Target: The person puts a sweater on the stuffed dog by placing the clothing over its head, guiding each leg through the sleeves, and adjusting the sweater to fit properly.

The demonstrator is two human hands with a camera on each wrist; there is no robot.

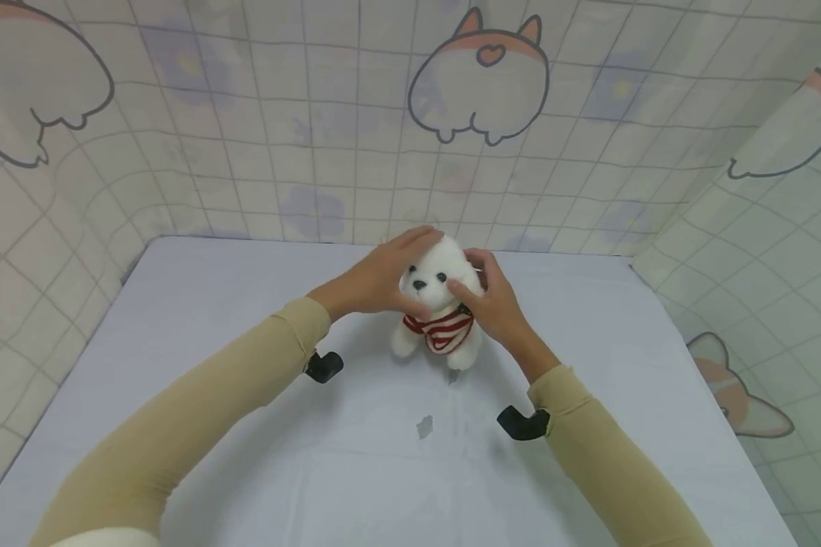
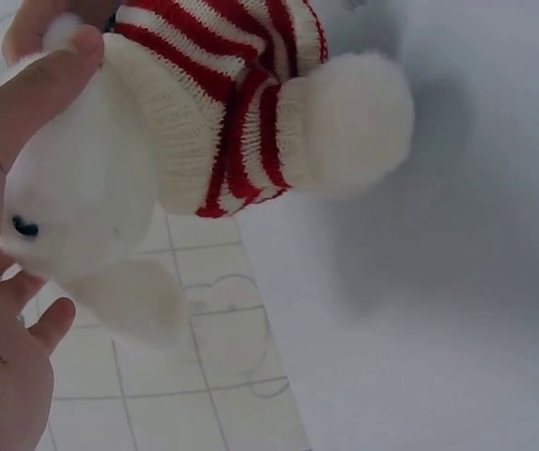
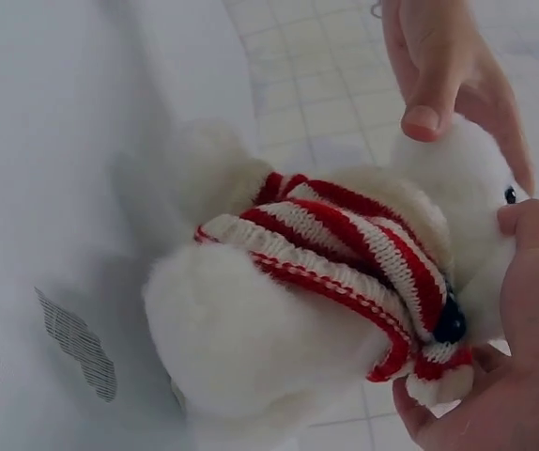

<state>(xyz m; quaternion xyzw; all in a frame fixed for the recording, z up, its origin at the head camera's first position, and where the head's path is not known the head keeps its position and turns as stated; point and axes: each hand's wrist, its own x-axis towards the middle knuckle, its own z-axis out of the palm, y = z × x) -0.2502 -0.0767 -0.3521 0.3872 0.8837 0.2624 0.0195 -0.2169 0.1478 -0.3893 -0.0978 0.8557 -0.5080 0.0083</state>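
Observation:
A white plush dog [image 1: 448,254] with dark eyes and a dark nose stands on the white table, facing forward. It wears a red and white striped knitted sweater [image 3: 335,244]. My left hand [image 1: 381,275] holds its head from the left, fingers over the top and thumb near the chin. On the other side, my right hand [image 1: 498,302] grips the head, its thumb on the cheek and its other fingers behind. In the left wrist view one round white paw [image 2: 359,124] shows beyond the sweater cuff. The dog's back is hidden in the head view.
The white table [image 1: 246,471] has a small grey patch [image 1: 424,427] in front of the dog. Pale gridded curtain fabric [image 1: 356,114] with cartoon corgis hangs behind and at both sides. A black wrist mount [image 1: 523,423] shows at the right cuff, another [image 1: 324,367] at the left.

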